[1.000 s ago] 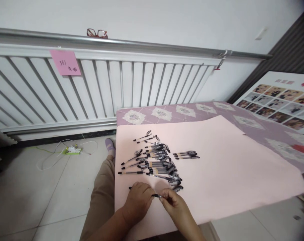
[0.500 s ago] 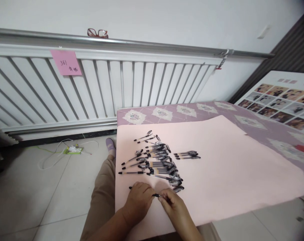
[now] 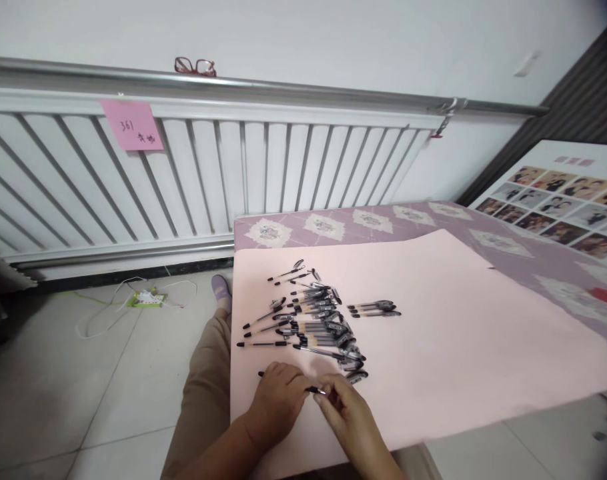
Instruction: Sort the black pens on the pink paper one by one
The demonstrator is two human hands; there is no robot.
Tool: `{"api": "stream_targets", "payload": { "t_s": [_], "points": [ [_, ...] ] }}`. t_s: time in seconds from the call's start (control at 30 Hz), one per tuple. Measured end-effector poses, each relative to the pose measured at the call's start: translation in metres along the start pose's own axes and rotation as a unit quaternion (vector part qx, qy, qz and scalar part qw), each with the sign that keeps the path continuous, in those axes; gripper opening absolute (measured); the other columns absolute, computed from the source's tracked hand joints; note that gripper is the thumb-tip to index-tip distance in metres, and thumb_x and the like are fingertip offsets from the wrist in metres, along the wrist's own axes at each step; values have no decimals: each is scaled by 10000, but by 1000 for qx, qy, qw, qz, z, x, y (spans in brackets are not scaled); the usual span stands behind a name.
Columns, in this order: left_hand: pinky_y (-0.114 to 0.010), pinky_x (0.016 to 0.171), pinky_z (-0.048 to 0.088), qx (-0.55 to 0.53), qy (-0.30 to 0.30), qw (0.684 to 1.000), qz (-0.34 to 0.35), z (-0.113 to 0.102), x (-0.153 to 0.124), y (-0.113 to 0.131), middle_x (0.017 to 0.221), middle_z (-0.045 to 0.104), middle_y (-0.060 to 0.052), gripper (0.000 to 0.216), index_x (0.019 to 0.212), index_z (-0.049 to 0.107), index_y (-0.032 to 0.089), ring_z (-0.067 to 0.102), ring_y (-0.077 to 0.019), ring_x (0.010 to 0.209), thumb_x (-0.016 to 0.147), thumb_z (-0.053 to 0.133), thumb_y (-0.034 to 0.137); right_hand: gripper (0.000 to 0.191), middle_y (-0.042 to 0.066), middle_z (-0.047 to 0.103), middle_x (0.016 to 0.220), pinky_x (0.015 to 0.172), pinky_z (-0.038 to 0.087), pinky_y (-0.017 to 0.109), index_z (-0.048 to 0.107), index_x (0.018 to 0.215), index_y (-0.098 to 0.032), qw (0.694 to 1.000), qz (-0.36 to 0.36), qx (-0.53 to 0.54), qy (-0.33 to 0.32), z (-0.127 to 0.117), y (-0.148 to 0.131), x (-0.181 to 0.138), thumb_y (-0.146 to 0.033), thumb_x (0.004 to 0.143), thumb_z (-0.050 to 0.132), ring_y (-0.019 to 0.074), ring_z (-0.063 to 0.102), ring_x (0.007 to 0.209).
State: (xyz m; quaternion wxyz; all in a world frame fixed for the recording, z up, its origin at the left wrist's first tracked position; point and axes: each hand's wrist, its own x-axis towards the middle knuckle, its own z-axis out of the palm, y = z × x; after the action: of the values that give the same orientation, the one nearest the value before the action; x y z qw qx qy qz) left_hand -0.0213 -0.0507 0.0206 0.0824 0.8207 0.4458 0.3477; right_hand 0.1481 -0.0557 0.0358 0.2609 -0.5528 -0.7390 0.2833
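Note:
Low on the pink sheet (image 3: 458,353), my left hand (image 3: 278,400) is closed round a black pen (image 3: 314,390). The pen's back end pokes out on the left, and its metal tip points right. My right hand (image 3: 346,410) has its fingertips pinched together right at that tip; whether they hold a small part is hidden. Beyond my hands lies a loose pile of several pens (image 3: 318,327) with black grips and clear barrels. A few capped pens (image 3: 373,309) lie side by side to the right of the pile. Loose caps (image 3: 357,377) rest near my right hand.
Under the sheet is a table with a purple flowered cloth (image 3: 323,227). A white radiator (image 3: 203,173) runs along the wall, with glasses (image 3: 195,66) on its pipe. A photo board (image 3: 558,207) leans at the right. A power strip (image 3: 147,299) lies on the floor.
The pen's metal tip shows more plainly now, with my right fingertips slightly shifted at it. My left hand keeps its hold, and the other pens have not moved.

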Motion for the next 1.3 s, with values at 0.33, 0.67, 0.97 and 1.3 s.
{"api": "stream_targets", "payload": {
  "t_s": [0.33, 0.67, 0.97, 1.3],
  "points": [
    [-354, 745, 445, -17, -26, 1000, 0, 2, -2, -1, 827, 604, -36, 148, 868, 580, 189, 531, -184, 801, 871, 433, 176, 256, 12, 568, 677, 623, 438, 275, 522, 662, -221, 1000, -14, -25, 5, 1, 0, 2, -319, 876, 419, 173, 553, 670],
    [-345, 734, 449, -19, -21, 1000, -3, 3, -2, -1, 811, 603, -37, 153, 850, 587, 178, 530, -182, 795, 863, 435, 165, 217, 5, 563, 674, 609, 431, 265, 508, 648, -218, 1000, -6, -23, 6, -1, -3, 1, -292, 849, 468, 165, 546, 660],
    [-341, 728, 454, -10, -4, 1000, 9, 3, -1, -1, 802, 603, -42, 184, 837, 589, 178, 537, -178, 787, 871, 408, 169, 164, 6, 571, 682, 588, 433, 258, 513, 662, -220, 1000, -1, -14, 20, -2, -5, 2, -274, 816, 503, 165, 545, 647],
    [-338, 731, 451, -11, -16, 1000, 6, 4, -2, -2, 805, 601, -39, 191, 849, 590, 183, 535, -174, 785, 888, 403, 200, 167, 12, 580, 709, 625, 441, 270, 526, 695, -219, 1000, -4, -17, -1, -2, -5, 2, -290, 839, 480, 170, 554, 679]
  ]
}}
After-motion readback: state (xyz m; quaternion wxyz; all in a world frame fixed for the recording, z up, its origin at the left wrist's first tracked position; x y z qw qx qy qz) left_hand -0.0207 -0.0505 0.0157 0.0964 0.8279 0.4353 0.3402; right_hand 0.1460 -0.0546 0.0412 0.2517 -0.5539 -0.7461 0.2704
